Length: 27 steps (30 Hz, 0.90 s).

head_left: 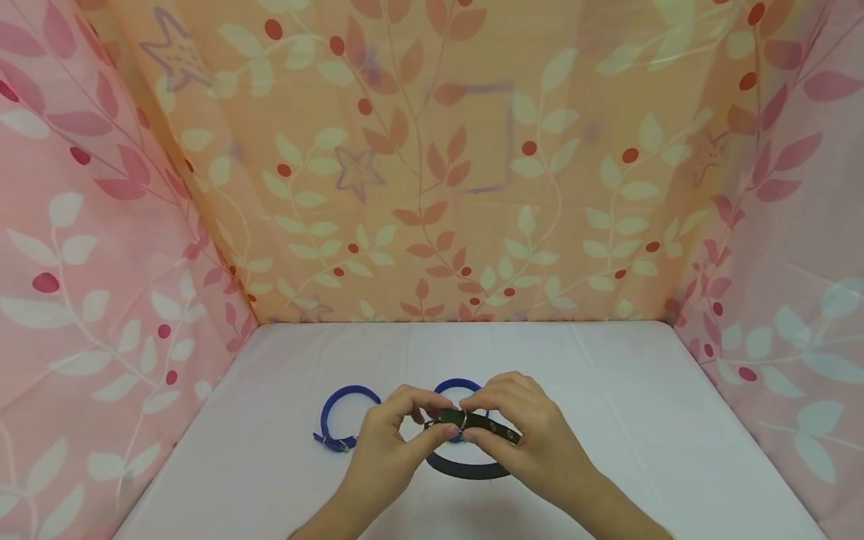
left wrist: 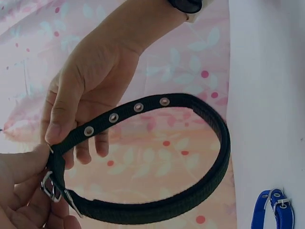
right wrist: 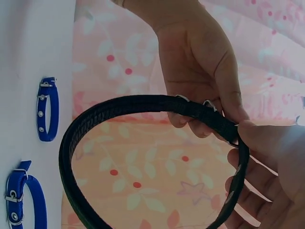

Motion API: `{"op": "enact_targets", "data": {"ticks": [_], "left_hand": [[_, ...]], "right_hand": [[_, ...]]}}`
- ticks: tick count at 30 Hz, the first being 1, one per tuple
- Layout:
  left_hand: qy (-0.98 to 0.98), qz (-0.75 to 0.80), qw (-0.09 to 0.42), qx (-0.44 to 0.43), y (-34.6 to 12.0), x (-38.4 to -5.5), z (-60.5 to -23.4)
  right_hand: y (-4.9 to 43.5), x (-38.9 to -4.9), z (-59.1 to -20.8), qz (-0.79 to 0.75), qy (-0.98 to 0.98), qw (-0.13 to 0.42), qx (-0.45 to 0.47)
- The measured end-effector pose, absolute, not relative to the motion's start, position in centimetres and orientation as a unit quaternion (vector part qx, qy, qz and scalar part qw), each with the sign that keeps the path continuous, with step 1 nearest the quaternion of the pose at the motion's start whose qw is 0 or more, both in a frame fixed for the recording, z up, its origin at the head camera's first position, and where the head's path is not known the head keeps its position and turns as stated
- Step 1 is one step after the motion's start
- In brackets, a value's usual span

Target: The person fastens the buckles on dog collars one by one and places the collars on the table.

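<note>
Both hands hold a black collar [head_left: 467, 471], its loop hanging below them over the white table. The left hand [head_left: 388, 439] pinches the end with the metal buckle [left wrist: 48, 186] between thumb and fingers. With thumb and fingertips, the right hand [head_left: 540, 424] grips the strap end, which carries several metal eyelets [left wrist: 138, 107]. The two ends overlap between the hands, and a metal loop [head_left: 463, 420] shows there around the strap. In the left wrist view the collar forms one closed oval.
Two blue collars lie on the white table [head_left: 283, 360]: one collar [head_left: 328, 411] left of the hands, another collar [head_left: 459, 383] just behind them, partly hidden. Patterned cloth walls [head_left: 418, 150] stand at the back and both sides.
</note>
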<state>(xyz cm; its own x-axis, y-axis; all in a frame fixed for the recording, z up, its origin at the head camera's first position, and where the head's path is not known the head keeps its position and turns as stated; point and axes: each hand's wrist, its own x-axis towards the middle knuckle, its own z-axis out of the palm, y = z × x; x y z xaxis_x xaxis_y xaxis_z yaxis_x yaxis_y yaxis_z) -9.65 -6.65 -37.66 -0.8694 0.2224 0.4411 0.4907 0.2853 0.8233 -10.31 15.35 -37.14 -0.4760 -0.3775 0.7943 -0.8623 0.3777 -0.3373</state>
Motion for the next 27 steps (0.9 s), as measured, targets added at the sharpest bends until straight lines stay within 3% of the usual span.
{"op": "enact_targets", "data": {"ticks": [13, 19, 27], "left_hand": [[-0.754, -0.576, 0.163, -0.271, -7.3, -9.9, -37.4], [-0.732, -0.611, 0.145, -0.265, -7.9, -10.0, -37.0], [-0.702, -0.658, 0.153, -0.225, -8.5, -10.0, -36.2]], "right_hand": [[15.1, -10.5, -36.9, 0.384, -0.735, 0.347, 0.438], [15.1, -10.5, -37.1, 0.383, -0.742, 0.355, 0.421], [15.9, -10.3, -37.0, 0.373, -0.809, 0.287, 0.352]]}}
